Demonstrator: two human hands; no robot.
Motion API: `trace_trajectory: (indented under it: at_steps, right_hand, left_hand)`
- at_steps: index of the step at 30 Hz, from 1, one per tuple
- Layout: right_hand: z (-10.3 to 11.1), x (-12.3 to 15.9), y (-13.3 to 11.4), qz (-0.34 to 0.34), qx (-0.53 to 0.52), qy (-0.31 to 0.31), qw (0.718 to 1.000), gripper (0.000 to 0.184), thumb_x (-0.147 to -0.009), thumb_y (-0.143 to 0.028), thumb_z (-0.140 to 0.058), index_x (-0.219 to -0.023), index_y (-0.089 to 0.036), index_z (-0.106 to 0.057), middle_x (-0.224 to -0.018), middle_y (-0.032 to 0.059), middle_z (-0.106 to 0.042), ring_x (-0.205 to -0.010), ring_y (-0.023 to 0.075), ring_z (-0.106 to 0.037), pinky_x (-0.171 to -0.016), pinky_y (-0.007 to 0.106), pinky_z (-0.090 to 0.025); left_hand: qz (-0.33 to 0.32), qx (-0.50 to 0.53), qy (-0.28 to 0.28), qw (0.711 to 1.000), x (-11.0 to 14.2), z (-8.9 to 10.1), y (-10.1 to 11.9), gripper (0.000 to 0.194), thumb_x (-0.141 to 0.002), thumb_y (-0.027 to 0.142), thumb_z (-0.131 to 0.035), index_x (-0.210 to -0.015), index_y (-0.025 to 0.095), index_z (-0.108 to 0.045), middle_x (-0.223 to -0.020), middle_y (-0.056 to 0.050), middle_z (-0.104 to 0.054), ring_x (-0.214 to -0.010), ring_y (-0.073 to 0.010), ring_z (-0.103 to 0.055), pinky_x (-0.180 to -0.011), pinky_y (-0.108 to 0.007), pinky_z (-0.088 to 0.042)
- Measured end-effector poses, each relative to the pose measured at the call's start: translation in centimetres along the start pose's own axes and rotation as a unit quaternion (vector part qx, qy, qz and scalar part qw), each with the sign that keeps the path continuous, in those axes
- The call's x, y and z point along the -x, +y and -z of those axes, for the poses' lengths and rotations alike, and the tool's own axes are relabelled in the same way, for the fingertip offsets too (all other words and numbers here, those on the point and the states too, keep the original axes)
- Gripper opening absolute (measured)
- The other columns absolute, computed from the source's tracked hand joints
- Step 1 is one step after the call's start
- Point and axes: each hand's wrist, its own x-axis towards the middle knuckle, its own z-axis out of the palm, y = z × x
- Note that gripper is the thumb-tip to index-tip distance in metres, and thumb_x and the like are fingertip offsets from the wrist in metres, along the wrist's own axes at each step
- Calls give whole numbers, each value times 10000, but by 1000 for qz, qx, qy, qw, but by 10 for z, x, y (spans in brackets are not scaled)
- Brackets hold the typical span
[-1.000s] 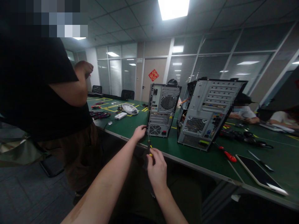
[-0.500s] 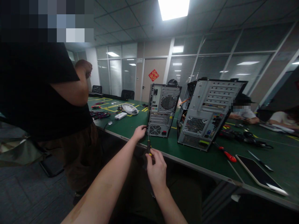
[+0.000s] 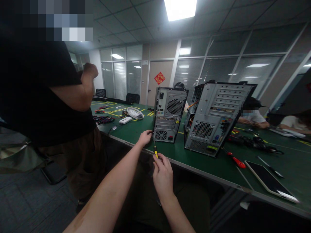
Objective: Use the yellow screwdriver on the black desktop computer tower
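Note:
My right hand grips the handle of a yellow-and-black screwdriver between thumb and fingers. Its thin shaft points up to the lower left corner of a smaller computer case, which stands upright with its rear panel towards me. Against that case's lower left edge is my left hand, its fingers curled on the edge and partly out of sight. Just where the screwdriver tip meets the case is too small to make out. A larger, open-sided computer case stands tilted in view to the right.
On the green table lie a red-handled screwdriver, a phone, black cables, a white round dish and a white device. One person stands close at left. Others sit at far right.
The screwdriver handle has turned, showing more yellow now, and my right fingers have shifted on it. My left hand stays in place. The standing person's forearm has moved slightly.

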Motion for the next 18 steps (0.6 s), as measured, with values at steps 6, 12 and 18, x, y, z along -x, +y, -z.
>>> trace_trajectory:
  at_steps: [6,12,18]
  right_hand:
    - [0,-2,-3,-30,-38,-2,999,275,-932,-186,-525,-1149,-187,-693,-1193,125,-639,-1081,246,-624,-967,403,-515]
    - [0,-3,-4,-61,-119,14,991,247,-943,-253,-540,-1134,-181,-678,-1130,125,-644,-1013,229,-647,-818,327,-581]
    - [0,-3,-3,-61,-92,22,994,276,-943,-240,-528,-1138,-179,-714,-1178,128,-628,-1080,236,-631,-950,372,-529]
  left_hand:
    - [-2,5,-1,1000,-1,-1,-1,366,-883,202,-518,-1209,169,-682,-1172,-77,-719,-1048,-184,-661,-969,-283,-468]
    - [3,9,-3,1000,0,-1,0,365,-881,196,-519,-1206,172,-685,-1134,-77,-733,-1012,-180,-673,-958,-282,-475]
    - [8,13,-2,1000,4,2,7,357,-876,181,-520,-1186,165,-697,-1106,-78,-740,-1017,-185,-672,-974,-284,-469]
